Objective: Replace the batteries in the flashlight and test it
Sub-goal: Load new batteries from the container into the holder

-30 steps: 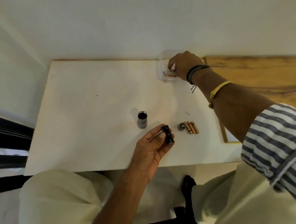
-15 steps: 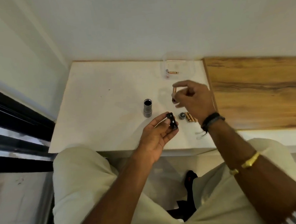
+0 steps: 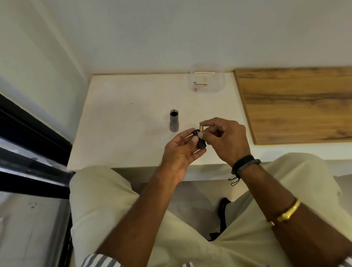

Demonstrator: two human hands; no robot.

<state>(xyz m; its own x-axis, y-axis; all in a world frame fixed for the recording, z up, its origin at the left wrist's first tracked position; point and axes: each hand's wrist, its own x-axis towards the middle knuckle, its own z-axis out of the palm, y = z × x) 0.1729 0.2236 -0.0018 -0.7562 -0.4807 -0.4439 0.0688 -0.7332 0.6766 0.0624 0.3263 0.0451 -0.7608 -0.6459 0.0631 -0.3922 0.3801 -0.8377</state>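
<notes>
My left hand (image 3: 180, 153) grips a small black battery holder (image 3: 200, 142) above the near edge of the white table (image 3: 119, 124). My right hand (image 3: 227, 139) pinches a copper-coloured battery (image 3: 201, 128) between thumb and forefinger, its end right at the top of the holder. The grey flashlight body (image 3: 174, 123) stands upright on the table with its open end up, just left of and beyond my hands. The old batteries and the cap that lay on the table are hidden behind my right hand.
A clear plastic container (image 3: 208, 80) with a battery inside sits at the table's far edge by the wall. A wooden board (image 3: 303, 105) covers the surface to the right. A dark window frame (image 3: 22, 130) runs along the left. My lap is just below the table.
My right hand left the container with a battery and came down to the holder in my left hand. The camera view tilted down towards my lap.
</notes>
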